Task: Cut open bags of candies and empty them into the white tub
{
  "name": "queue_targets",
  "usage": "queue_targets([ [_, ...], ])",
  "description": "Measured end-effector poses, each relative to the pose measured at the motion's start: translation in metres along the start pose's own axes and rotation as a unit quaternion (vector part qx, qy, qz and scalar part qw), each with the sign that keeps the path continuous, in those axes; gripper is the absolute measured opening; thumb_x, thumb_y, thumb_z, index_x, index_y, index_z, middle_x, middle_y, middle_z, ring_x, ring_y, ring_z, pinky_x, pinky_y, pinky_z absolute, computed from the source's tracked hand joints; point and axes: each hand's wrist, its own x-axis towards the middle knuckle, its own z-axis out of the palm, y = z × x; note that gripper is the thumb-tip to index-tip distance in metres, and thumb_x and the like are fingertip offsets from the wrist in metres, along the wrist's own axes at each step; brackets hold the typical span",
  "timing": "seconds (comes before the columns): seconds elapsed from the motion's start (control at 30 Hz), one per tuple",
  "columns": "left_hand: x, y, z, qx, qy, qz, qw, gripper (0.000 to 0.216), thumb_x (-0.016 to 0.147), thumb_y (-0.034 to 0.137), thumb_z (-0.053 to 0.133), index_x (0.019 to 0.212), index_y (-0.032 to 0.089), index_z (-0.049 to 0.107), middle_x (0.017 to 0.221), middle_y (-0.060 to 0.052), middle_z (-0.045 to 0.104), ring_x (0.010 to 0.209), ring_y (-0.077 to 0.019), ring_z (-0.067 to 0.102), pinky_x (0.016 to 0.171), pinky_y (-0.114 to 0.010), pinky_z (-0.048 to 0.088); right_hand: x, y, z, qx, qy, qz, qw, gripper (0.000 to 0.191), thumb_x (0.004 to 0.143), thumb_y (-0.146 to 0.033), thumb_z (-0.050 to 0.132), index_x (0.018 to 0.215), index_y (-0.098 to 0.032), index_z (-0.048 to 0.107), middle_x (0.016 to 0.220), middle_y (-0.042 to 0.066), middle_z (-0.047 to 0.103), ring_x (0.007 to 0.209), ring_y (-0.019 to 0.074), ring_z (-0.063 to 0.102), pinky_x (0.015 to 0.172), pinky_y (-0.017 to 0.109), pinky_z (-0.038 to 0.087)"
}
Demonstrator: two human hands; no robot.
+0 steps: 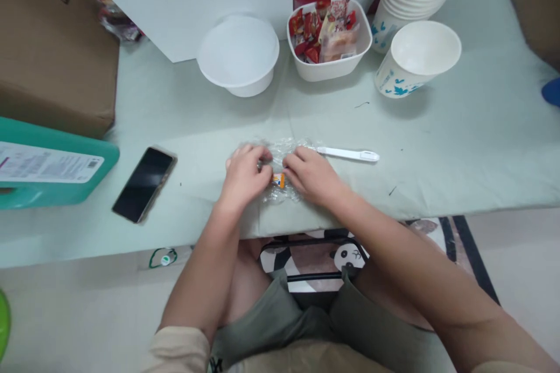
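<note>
A crumpled sheet of clear plastic wrap [286, 192] lies near the table's front edge. On it rests a small orange, white and blue wrapped candy [278, 179], between my two hands. My left hand [247, 172] curls its fingers at the wrap's left side, thumb close by the candy. From the right, my right hand [311, 175] bends its fingers down on the wrap, their tips beside the candy. Both hands appear to pinch the film, though the fingertips are partly covered. A slim white-handled tool [350, 154] sticks out past my right hand; its other end is hidden.
Behind stand a white round bowl [238, 58], a white tub [326, 71] of red-wrapped snacks, and paper cups [415, 61], some stacked. A phone [144, 185], a green jug [56, 163] and a cardboard box [52, 70] are at left. A white board [188, 0] stands behind.
</note>
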Motion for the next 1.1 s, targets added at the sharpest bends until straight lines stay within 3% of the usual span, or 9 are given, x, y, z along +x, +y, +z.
queue_targets([
  [0.13,0.003,0.004,0.004,-0.005,-0.001,0.011,1.0,0.022,0.084,0.018,0.055,0.1,0.025,0.067,0.111,-0.008,0.071,0.117,-0.0311,0.061,0.101,-0.05,0.045,0.002,0.012,-0.006,0.209,0.103,0.065,0.97,0.012,0.096,-0.03,0.052,0.096,-0.019,0.059,0.1,0.009,0.064,0.093,0.0203,0.058,0.087,0.035,0.045],
  [0.3,0.004,0.004,0.006,0.0,-0.002,0.007,1.0,0.022,0.082,0.019,0.057,0.1,0.025,0.068,0.112,-0.007,0.071,0.116,-0.0318,0.06,0.098,-0.05,0.044,-0.001,0.02,-0.01,0.371,0.144,0.15,0.905,0.021,0.098,-0.044,0.048,0.098,-0.023,0.053,0.086,0.002,0.063,0.071,0.0156,0.057,0.067,0.03,0.045],
  [0.43,0.003,0.004,0.007,-0.001,0.0,0.006,1.0,0.022,0.082,0.018,0.056,0.099,0.026,0.068,0.11,-0.007,0.07,0.117,-0.0315,0.06,0.097,-0.049,0.044,-0.01,0.02,-0.025,0.238,0.267,0.103,0.928,0.023,0.101,-0.042,0.045,0.11,-0.024,0.056,0.09,0.004,0.065,0.076,0.0181,0.063,0.072,0.034,0.048],
  [0.53,0.002,0.002,0.008,-0.005,0.003,0.005,1.0,0.022,0.083,0.018,0.057,0.1,0.026,0.068,0.109,-0.007,0.069,0.117,-0.0309,0.059,0.097,-0.049,0.043,-0.015,0.013,-0.039,0.098,0.332,0.044,0.937,0.022,0.101,-0.038,0.047,0.102,-0.023,0.061,0.088,0.006,0.065,0.077,0.0188,0.061,0.076,0.035,0.048],
  [0.6,0.001,0.002,0.009,-0.009,0.003,0.005,1.0,0.022,0.084,0.018,0.057,0.101,0.027,0.068,0.109,-0.007,0.069,0.118,-0.031,0.059,0.098,-0.049,0.043,-0.014,0.003,-0.039,0.052,0.281,0.012,0.958,0.018,0.099,-0.035,0.052,0.098,-0.022,0.064,0.086,0.006,0.066,0.074,0.0182,0.06,0.074,0.033,0.046],
  [0.7,0.001,0.001,0.008,-0.014,-0.003,0.008,1.0,0.021,0.085,0.02,0.058,0.102,0.027,0.068,0.113,-0.007,0.07,0.118,-0.031,0.058,0.098,-0.049,0.043,-0.01,-0.015,-0.024,-0.006,0.076,0.004,0.997,0.018,0.096,-0.03,0.059,0.108,-0.02,0.068,0.101,0.009,0.068,0.08,0.0207,0.062,0.067,0.032,0.041],
  [0.8,0.0,0.001,0.006,-0.012,-0.012,0.007,1.0,0.023,0.086,0.021,0.058,0.104,0.026,0.07,0.116,-0.007,0.07,0.12,-0.0314,0.059,0.098,-0.05,0.042,-0.004,-0.027,-0.006,-0.049,-0.067,0.043,0.996,0.03,0.099,-0.028,0.057,0.126,-0.017,0.065,0.119,0.014,0.067,0.092,0.026,0.065,0.064,0.032,0.035],
  [0.93,-0.001,-0.001,0.005,-0.01,-0.019,0.017,1.0,0.027,0.086,0.023,0.058,0.109,0.027,0.071,0.117,-0.007,0.07,0.122,-0.0318,0.059,0.098,-0.051,0.042,0.002,-0.025,-0.003,-0.022,-0.082,0.077,0.993,0.039,0.098,-0.025,0.054,0.135,-0.015,0.062,0.125,0.017,0.069,0.101,0.0286,0.066,0.07,0.033,0.037],
  [1.1,-0.001,-0.003,0.002,-0.012,-0.027,0.015,0.999,0.027,0.087,0.026,0.06,0.111,0.028,0.071,0.117,-0.008,0.071,0.123,-0.0323,0.061,0.097,-0.051,0.042,0.004,-0.014,-0.014,0.093,-0.061,0.069,0.991,0.028,0.092,-0.025,0.059,0.115,-0.017,0.074,0.105,0.012,0.072,0.097,0.0245,0.065,0.086,0.035,0.044],
])
